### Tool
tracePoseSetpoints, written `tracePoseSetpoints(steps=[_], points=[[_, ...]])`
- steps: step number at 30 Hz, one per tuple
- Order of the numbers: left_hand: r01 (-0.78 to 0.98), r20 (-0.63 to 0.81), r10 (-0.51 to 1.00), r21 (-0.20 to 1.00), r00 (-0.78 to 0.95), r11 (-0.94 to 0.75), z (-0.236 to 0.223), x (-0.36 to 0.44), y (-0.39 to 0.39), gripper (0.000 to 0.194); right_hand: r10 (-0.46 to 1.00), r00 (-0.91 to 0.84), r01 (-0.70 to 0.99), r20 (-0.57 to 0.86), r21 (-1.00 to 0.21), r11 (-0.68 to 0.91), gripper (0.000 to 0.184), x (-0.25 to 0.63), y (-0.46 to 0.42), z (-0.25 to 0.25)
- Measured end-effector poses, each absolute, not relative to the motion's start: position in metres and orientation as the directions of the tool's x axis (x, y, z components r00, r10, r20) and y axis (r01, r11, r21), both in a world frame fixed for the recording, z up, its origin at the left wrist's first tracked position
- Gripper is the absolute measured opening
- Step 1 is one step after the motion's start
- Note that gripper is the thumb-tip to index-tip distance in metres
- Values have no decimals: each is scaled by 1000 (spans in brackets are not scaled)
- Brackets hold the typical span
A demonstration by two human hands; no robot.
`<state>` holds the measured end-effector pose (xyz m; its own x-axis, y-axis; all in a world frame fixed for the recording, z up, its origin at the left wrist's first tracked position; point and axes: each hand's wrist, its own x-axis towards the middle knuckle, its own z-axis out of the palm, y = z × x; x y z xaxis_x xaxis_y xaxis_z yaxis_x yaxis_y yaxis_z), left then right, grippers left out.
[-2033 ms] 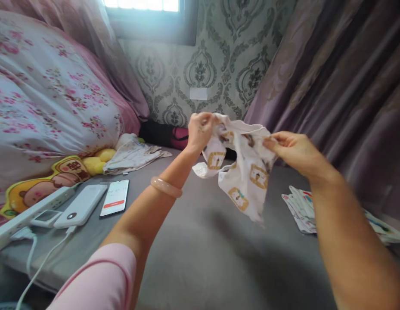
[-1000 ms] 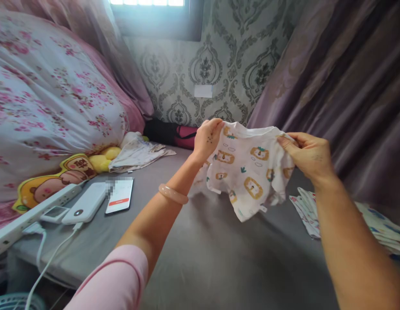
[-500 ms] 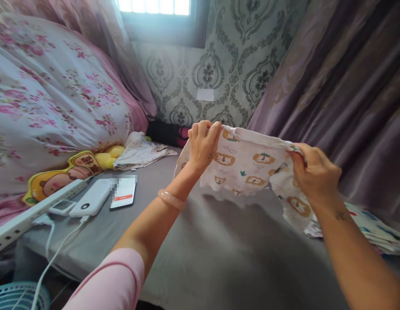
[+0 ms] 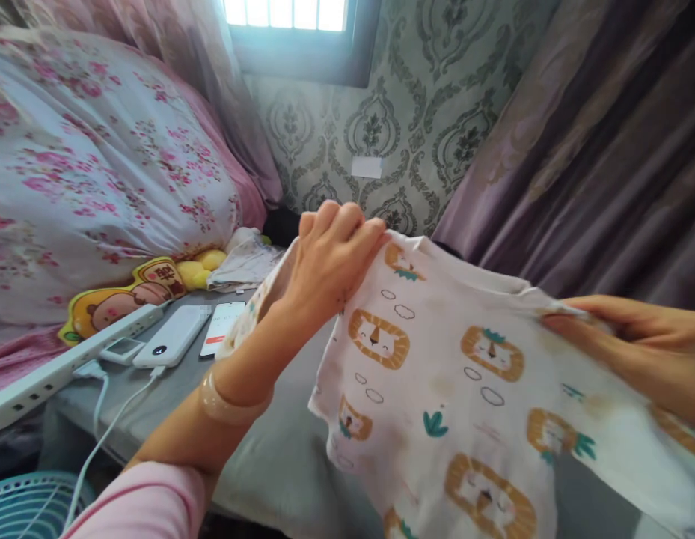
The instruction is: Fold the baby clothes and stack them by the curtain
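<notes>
A small white long-sleeved shirt (image 4: 437, 359), printed with orange lions, clouds and green leaves, hangs spread between my hands. My left hand (image 4: 336, 254) is closed on one shoulder near the neckline, with a pale bangle (image 4: 235, 400) on the wrist. At the other shoulder my right hand (image 4: 644, 352) grips the fabric, partly cut off by the frame edge. The collar faces up, and the lower part of the shirt hangs above the grey sheet (image 4: 268, 457), running out of view at the bottom.
On the left lie a white power strip (image 4: 94, 367), a power bank (image 4: 170, 337) with a cable, and a phone (image 4: 218, 329). Behind them are a yellow cartoon cushion (image 4: 117, 299) and a crumpled cloth (image 4: 246, 262). A blue basket (image 4: 33, 501) stands at lower left.
The shirt has come closer to me and opened out, its front now facing me and hanging down. My right hand has moved right, and my hands are farther apart.
</notes>
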<state>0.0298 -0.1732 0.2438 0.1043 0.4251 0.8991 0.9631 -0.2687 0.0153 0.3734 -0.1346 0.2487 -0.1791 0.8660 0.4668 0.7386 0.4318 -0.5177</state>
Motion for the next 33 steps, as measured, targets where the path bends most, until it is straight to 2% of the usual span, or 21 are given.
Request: tracePoseSetpoints(steps=[2, 3, 5, 7, 10, 13, 16, 20, 25, 33], points=[[964, 813, 566, 18, 139, -264, 224, 25, -153, 32, 942, -289, 697, 170, -637, 329, 29, 364, -116, 233], [964, 751, 642, 23, 158, -263, 210, 22, -141, 33, 931, -357, 689, 73, -652, 315, 33, 360, -105, 220], [963, 600, 775, 28, 198, -268, 174, 18, -116, 35, 894, -448, 714, 26, -591, 376, 38, 352, -80, 190], [964, 434, 872, 35, 224, -265, 134, 16, -92, 36, 864, -502, 731, 48, -510, 453, 41, 346, -59, 155], [972, 280, 940, 74, 195, -224, 79, 17, -62, 38, 858, -510, 781, 50, -389, 488, 40, 339, -36, 107], [978, 248, 954, 73, 170, -193, 45, 20, -42, 38, 875, -484, 851, -6, -233, 470, 37, 336, -24, 74], [978, 236, 955, 61, 178, -197, 31, 19, -29, 37, 867, -499, 865, -6, -69, 497, 35, 333, -18, 57], [976, 220, 956, 55, 193, -210, 23, 13, -18, 36, 864, -503, 862, -27, 57, 504, 34, 327, -9, 50], [980, 194, 963, 19, 189, -196, 16, 7, -5, 34, 871, -481, 863, -101, 121, 490, 36, 320, 9, 48], [984, 141, 974, 22, 175, -180, 17, 6, 20, 36, 853, -508, 844, -124, 126, 521, 40, 321, 44, 49]])
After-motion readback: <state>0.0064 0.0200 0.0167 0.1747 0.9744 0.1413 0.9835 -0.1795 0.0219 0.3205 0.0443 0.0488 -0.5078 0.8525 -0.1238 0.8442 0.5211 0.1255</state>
